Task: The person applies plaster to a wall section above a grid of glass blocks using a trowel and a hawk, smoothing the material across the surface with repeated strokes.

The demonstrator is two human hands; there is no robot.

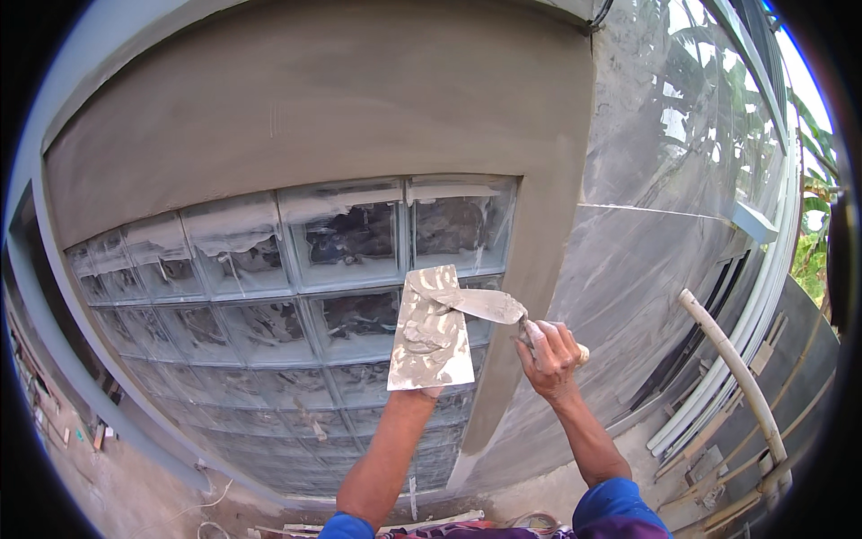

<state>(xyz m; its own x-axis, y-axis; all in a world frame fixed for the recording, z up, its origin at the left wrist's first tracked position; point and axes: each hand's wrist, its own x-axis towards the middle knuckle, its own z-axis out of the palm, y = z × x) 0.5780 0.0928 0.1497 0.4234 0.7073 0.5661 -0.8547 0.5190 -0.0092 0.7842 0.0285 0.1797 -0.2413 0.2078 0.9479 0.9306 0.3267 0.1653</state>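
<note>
My left hand [424, 395] holds a white rectangular board [456, 366] from below, mostly hidden under it, with a mound of wet grey plaster [422, 334] on top. My right hand [549, 357] grips a trowel by its handle; the trowel's plaster-smeared blade [489, 305] lies across the upper part of the board, its tip in the plaster. Behind both is a wall of glass blocks [350, 238], smeared white along the top row and set in grey plastered surround [314, 99].
To the right are a streaked grey wall [628, 296], a curved pale pole [727, 350], long white pipes [705, 386] and leaning boards [804, 386]. A thin white cable [184, 512] and debris lie on the ground at lower left. Foliage [813, 225] shows beyond the right edge.
</note>
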